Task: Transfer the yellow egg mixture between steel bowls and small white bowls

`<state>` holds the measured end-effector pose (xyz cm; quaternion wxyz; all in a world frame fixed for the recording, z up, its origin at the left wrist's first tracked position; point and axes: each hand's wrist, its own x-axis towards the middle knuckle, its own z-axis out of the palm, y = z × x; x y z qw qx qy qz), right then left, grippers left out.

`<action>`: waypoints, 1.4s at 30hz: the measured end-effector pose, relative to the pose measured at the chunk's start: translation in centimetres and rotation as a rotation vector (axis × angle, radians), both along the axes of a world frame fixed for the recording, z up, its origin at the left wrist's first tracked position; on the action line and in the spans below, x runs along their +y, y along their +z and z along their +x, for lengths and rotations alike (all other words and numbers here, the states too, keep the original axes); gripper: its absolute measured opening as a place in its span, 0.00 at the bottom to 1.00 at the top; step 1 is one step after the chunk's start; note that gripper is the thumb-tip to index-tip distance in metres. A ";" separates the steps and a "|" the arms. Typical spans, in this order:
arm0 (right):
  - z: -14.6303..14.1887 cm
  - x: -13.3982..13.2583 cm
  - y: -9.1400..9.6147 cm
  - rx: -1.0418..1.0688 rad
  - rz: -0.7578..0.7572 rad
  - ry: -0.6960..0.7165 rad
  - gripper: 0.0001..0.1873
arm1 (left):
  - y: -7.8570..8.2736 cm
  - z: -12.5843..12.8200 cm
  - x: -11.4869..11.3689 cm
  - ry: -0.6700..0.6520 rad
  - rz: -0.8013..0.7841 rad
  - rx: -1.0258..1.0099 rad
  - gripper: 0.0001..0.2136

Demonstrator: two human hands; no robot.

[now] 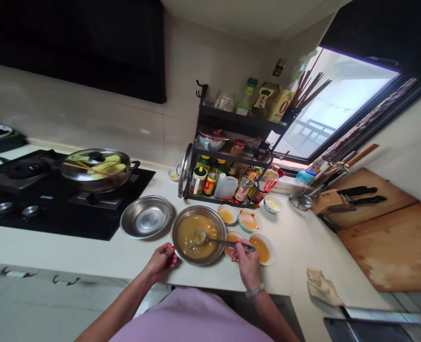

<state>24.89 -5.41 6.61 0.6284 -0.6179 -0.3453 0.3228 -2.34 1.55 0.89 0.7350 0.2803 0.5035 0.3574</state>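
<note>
My right hand (245, 259) and the ladle (215, 241) it pinches partly hide a small bowl (236, 232) beside the metal bowl (196, 211); cloudy broth (185, 232) obscures the scoop. The metal bowl sits between my hands, left hand (163, 259) curled at its rim, grip unclear.

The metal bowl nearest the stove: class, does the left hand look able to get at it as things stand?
Probably yes. The left hand, at the rim of the soup bowl, is close to the metal bowl, and nothing visible blocks the stretch of countertop between them.
</note>
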 end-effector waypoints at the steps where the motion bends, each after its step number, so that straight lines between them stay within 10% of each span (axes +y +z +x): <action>1: 0.2 0.0 0.2 0.012 0.005 -0.012 0.22 | 0.0 0.0 0.0 -0.001 -0.002 -0.001 0.18; 15: 3.7 1.7 3.6 0.162 0.126 -0.252 0.19 | -0.1 0.1 0.0 0.006 -0.004 -0.033 0.22; 24: 7.0 3.9 2.5 -0.026 0.133 -0.388 0.19 | -0.1 0.0 0.0 -0.007 -0.006 -0.021 0.22; 34: 5.7 2.1 1.4 -0.712 0.278 0.021 0.11 | -0.4 0.1 0.0 0.001 -0.001 -0.030 0.23; 42: -0.8 -0.1 0.7 -0.494 0.231 0.292 0.11 | -0.3 0.1 0.1 -0.002 -0.011 -0.031 0.22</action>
